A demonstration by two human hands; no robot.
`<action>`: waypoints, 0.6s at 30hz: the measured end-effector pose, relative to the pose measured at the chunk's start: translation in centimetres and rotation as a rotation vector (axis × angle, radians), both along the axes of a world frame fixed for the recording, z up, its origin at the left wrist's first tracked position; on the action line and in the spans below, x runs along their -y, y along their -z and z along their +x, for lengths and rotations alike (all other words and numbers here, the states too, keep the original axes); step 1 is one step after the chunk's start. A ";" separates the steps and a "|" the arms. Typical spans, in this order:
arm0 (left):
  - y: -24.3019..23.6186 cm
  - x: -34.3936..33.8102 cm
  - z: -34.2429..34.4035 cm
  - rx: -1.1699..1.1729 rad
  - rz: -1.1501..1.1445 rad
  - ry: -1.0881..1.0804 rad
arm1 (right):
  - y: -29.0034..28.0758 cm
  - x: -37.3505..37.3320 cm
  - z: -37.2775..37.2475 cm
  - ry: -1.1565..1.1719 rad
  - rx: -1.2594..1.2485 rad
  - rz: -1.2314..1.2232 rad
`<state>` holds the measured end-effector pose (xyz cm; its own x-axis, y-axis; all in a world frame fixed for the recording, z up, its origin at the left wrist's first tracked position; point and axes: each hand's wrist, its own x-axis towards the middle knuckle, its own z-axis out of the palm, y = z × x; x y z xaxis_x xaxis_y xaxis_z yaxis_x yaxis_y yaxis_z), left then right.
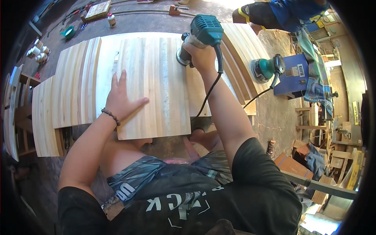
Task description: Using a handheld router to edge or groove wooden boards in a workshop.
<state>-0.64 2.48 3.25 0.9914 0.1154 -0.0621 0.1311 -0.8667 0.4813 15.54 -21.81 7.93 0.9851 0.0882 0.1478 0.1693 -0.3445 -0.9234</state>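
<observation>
My left hand (121, 101) lies flat on a pale striped wood panel (154, 86), fingers spread and thumb out, near the panel's left edge. The panel's near edge hangs toward my lap. My right hand (200, 58) wraps round a teal trim router (206, 29), whose base (182, 56) sits at the panel's upper right edge. The bit is hidden from view. From the router a black cord (211, 92) runs down beside my right forearm. A white surface (107, 55) shows under the panel.
More wood panels lie left (72, 86) and are stacked right (239, 43), a green sander (267, 68) resting on the right stack. Beyond stands a blue machine box (290, 74). Glue bottles (39, 51), a green bowl (68, 32) and bar clamps (174, 10) are on the floor. Another person (274, 15) is at upper right.
</observation>
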 end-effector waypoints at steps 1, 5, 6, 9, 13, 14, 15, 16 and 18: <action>0.0 0.0 0.0 -0.007 0.009 0.000 | 0.0 -0.1 0.3 0.040 -0.020 -0.025; -0.1 0.0 0.0 -0.014 -0.011 0.004 | -0.1 -0.4 1.4 -0.004 -0.072 0.027; -0.1 0.0 0.1 -0.029 0.007 -0.005 | -0.1 -0.5 1.6 -0.005 -0.076 0.026; -0.2 0.1 0.2 -0.053 0.006 -0.014 | -0.1 -0.7 2.4 -0.015 -0.104 0.061; 0.0 0.0 0.4 -0.045 0.014 -0.014 | 0.2 -1.1 3.3 -0.011 0.045 0.062; 0.0 0.0 0.4 -0.035 -0.009 -0.008 | 0.2 -1.1 3.6 0.005 0.006 0.054; 0.1 0.0 0.4 -0.047 0.011 -0.015 | 0.3 -1.1 3.8 0.021 -0.033 0.046; 0.1 -0.1 0.4 -0.047 0.008 -0.016 | 0.4 -1.2 4.0 0.021 -0.036 0.045; 0.2 -0.1 0.4 -0.046 0.005 -0.020 | 0.6 -1.3 4.5 0.012 0.005 0.074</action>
